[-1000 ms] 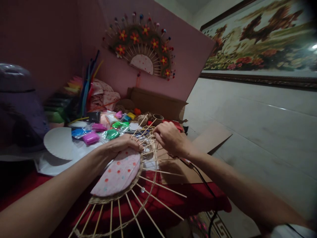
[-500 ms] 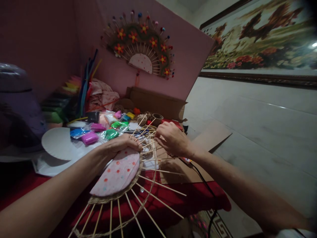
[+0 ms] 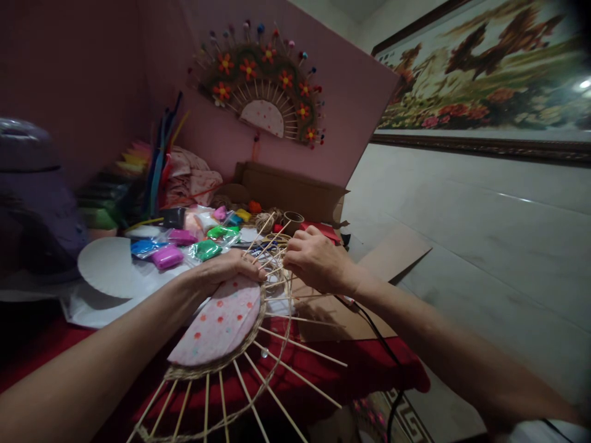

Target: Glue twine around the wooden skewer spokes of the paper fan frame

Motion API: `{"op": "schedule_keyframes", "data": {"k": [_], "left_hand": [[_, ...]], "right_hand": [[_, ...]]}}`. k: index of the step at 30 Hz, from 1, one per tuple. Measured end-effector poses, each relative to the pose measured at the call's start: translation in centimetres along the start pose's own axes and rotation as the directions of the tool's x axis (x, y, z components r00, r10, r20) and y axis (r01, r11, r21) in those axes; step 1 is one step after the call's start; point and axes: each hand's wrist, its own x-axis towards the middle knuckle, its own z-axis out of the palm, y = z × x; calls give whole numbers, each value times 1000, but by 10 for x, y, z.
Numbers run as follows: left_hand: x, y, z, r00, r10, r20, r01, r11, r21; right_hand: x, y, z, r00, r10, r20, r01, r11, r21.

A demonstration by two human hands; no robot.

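Note:
A half-round fan frame (image 3: pixel 217 323) is tilted in front of me, its centre covered in pale pink cloth with red and blue spots. Thin wooden sticks (image 3: pixel 302 349) radiate from its braided rim. Twine (image 3: pixel 285 351) runs in a wider arc across the sticks. My left hand (image 3: pixel 233 267) grips the frame's upper end, thumb over the rim by the sticks. At the far end of the twine arc, my right hand (image 3: pixel 318 258) is closed, fingertips pinched on the twine beside the upper sticks. The fingertips partly hide the strand.
Bagged coloured clay (image 3: pixel 167 257), a white paper disc (image 3: pixel 106 267) and a twine ball (image 3: pixel 265 221) lie on the table. A cardboard sheet (image 3: pixel 341 323) and black cable (image 3: pixel 378 332) are at right. A finished fan (image 3: pixel 263 117) hangs on the pink board behind.
My right hand has shifted slightly left and down, its fingers curling closer to the sticks. The left hand and the fan frame have stayed almost still.

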Motion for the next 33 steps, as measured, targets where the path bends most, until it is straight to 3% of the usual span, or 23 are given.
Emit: {"op": "schedule_keyframes", "data": {"k": [7, 13, 25, 33], "left_hand": [[0, -1, 1, 999, 30, 19, -30, 999, -19], [1, -2, 0, 999, 21, 28, -20, 1000, -21], [3, -3, 1, 999, 1, 33, -2, 1000, 16], [2, -4, 1, 999, -23, 40, 22, 999, 25]], "right_hand": [[5, 3, 4, 995, -99, -29, 99, 995, 1], [5, 5, 6, 1000, -17, -12, 18, 999, 51], [4, 13, 12, 999, -33, -2, 33, 969, 243], [10, 8, -3, 987, -29, 159, -15, 963, 268]]}}
